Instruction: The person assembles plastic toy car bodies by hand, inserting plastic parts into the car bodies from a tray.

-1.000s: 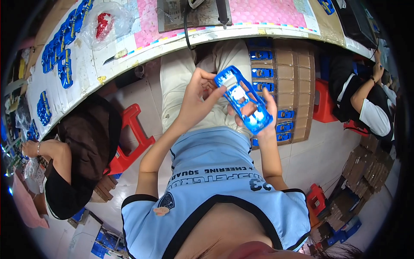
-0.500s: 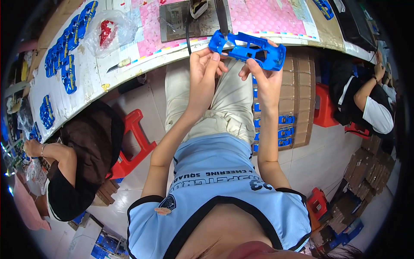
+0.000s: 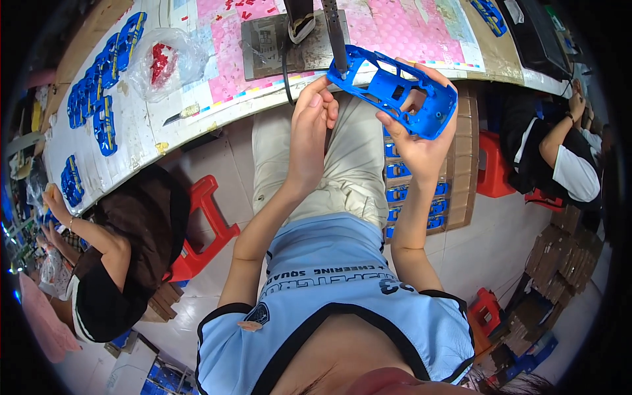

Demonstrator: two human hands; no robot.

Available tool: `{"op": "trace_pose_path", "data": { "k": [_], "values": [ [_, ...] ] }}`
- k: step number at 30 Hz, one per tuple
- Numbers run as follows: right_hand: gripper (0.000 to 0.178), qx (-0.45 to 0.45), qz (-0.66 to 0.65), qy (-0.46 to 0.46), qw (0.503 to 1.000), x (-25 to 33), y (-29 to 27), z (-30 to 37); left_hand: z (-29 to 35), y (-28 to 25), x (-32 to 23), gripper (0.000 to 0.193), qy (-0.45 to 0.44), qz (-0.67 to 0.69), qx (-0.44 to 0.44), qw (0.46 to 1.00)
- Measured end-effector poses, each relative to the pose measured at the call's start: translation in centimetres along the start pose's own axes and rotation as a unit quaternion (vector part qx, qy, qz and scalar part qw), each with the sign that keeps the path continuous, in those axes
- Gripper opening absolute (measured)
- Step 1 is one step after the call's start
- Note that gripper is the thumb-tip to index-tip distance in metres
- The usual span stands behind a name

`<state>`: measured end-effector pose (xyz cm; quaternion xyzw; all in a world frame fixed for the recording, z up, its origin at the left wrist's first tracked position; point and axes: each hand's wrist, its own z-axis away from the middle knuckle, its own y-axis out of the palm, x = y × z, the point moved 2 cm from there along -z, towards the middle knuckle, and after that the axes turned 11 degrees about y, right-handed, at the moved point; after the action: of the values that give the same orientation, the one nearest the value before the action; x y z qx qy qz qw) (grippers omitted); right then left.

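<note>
The right hand (image 3: 411, 141) holds a blue plastic toy car shell (image 3: 395, 92) above the lap, just at the front edge of the surface (image 3: 131, 141). Its fingers are clamped on the lower side of the shell, with the thumb and fingertips pressing on the thin frame. The left hand (image 3: 309, 131) is beside the front end of the shell; its fingers are curled loosely together near that end, and I cannot tell whether they touch it. A dark metal tool post (image 3: 336, 36) comes down from a grey plate (image 3: 270, 43) on the surface, and its tip meets the front corner of the shell.

The shell looks light and stiff, a hollow moulded piece with open windows. It is probably a little slippery and the thin bars could bend or break under strong pressure, so the solid side edges seem the better place to take hold.

The surface is covered with white and pink sheets. On its left part lie rows of finished blue cars (image 3: 99, 85) and a clear bag of red parts (image 3: 161, 62). A cardboard box (image 3: 421, 191) with more blue cars stands on the floor next to the right leg. Other people sit at the left and the right, near red stools (image 3: 204, 224), with stacks of cartons at the far right.
</note>
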<state>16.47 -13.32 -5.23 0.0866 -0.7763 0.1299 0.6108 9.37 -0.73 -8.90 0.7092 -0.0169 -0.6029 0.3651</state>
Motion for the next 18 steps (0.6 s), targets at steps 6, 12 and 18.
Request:
{"op": "trace_pose_path", "data": {
  "k": [6,12,18],
  "values": [
    [0.066,0.017,0.028,-0.048,0.998,0.56,0.01,-0.06,-0.01,0.32,-0.15,0.049,0.003,0.016,0.005,1.0],
    [0.066,0.007,0.03,-0.053,0.998,0.31,-0.12,-0.06,0.03,0.54,-0.29,0.05,0.002,0.012,0.013,1.0],
    [0.067,-0.007,0.04,-0.06,0.997,0.09,-0.22,-0.15,-0.02,0.76,-0.47,0.052,-0.003,0.006,0.015,1.0]
  ]
}}
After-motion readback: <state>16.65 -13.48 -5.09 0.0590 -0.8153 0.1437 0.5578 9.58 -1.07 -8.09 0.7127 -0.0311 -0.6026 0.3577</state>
